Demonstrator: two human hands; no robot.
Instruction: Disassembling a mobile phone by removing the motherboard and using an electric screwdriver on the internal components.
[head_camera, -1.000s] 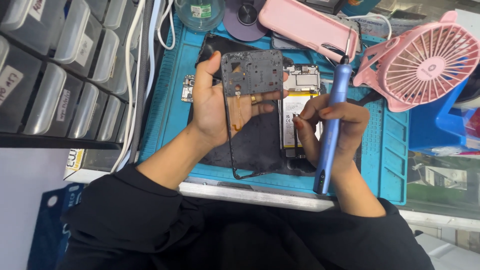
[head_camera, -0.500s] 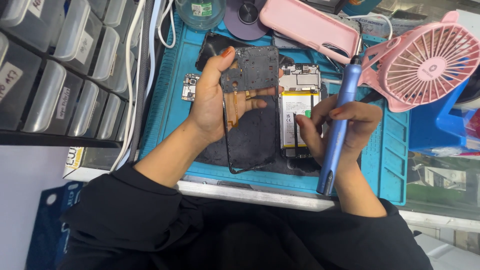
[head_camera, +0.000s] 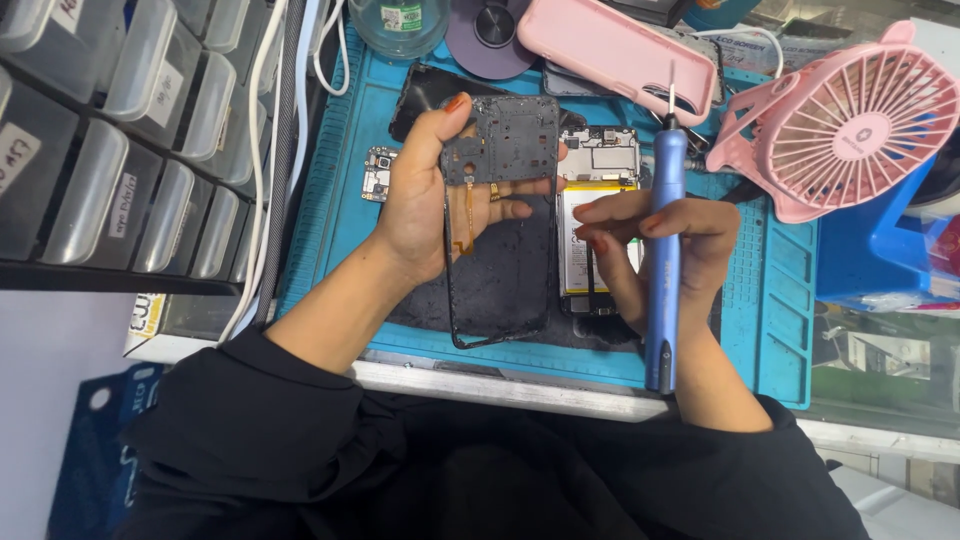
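Observation:
My left hand grips a black phone middle frame by its upper part and holds it lifted above the blue work mat. An orange flex strip hangs on the frame's inner side. My right hand holds a blue electric screwdriver upright, bit pointing away from me. Its fingertips rest on the opened phone, which lies on the mat with its battery and circuit board bare.
A pink desk fan stands at the right. A pink phone case, a round dark disc and a clear bottle lie at the back. Grey drawer bins and white cables fill the left. A small circuit board lies on the mat.
My left hand has lifted the black frame off the opened phone and shifted it left. My right hand has raised the screwdriver a little toward the back.

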